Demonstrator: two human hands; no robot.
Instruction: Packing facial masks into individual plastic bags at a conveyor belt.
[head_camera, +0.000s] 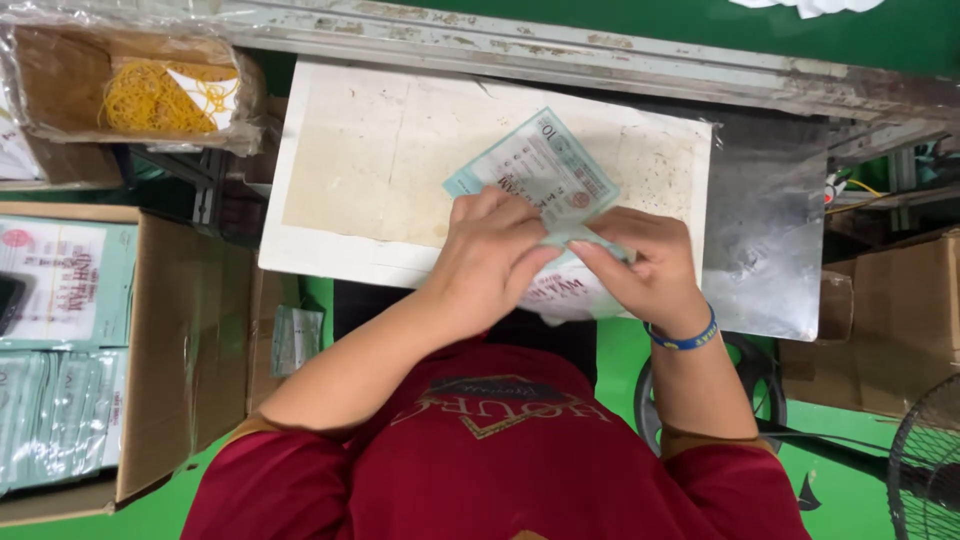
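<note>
**Both hands pinching a green printed packet over the white board**

Left hand (490, 255): fingers curled down, gripping the near edge of the flat green packet (540, 165). Right hand (645, 265): fingertips pinched on the same near edge, just beside the left; a blue wristband (685, 338) sits on that wrist. Both hands are closed on the packet; neither is free.

Judgement on the step: the work appears to be folding or squaring the packet's near end. It is best done with both pinches kept close together and level, the far end left flat on the board, so the thin film does not crease askew or slide.

The packet: pale green and white, thin, glossy, printed, lying tilted with its far corner pointing far-right. It rests on a stained white board (370, 160) set on the counter (770, 240), a grey metal sheet.

Surroundings: at left, an open carton (175, 330) holds stacks of like packets (55, 410). Far left, a box of yellow rubber bands (160, 95).
</note>
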